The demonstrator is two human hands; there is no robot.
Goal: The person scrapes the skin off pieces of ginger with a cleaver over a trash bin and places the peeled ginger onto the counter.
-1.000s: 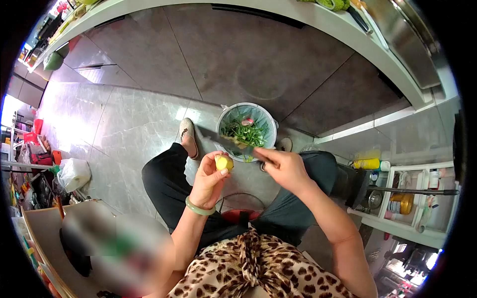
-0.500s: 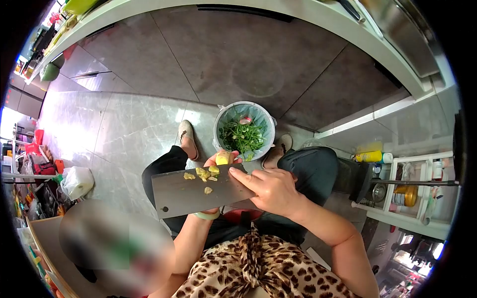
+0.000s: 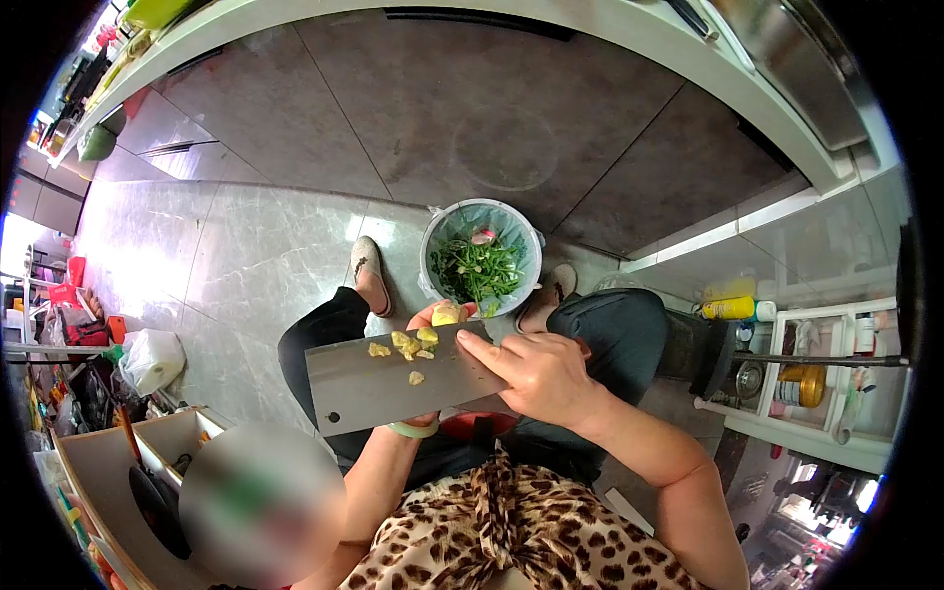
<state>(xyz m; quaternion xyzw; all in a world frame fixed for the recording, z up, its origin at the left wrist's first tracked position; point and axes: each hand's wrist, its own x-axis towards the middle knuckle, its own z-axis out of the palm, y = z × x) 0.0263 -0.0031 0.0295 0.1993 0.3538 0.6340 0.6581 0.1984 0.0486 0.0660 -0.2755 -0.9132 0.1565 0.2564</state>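
Observation:
My right hand [image 3: 536, 369] is closed on the handle end of a wide cleaver [image 3: 393, 388], its index finger laid along the blade. Several small yellow pieces [image 3: 404, 343] lie stuck on the flat of the blade. Partly behind the blade, my left hand [image 3: 425, 317] holds a peeled yellow piece [image 3: 449, 313] close to the cleaver's upper edge. Just beyond both hands is a lined bin [image 3: 426, 258] with green leafy scraps [image 3: 480, 267] and a small pink and white item inside.
Dark cabinet fronts [image 3: 433, 108] and a pale counter edge [image 3: 324, 14] run across the far side. To the right is a white rack [image 3: 787, 433] with bottles. An open drawer [image 3: 93, 462] and a white plastic bag [image 3: 152, 361] are at left.
The cleaver has swung from over the bin to flat in front of my left hand, its blade pointing left. Yellow pieces now show on it. The view has shifted slightly.

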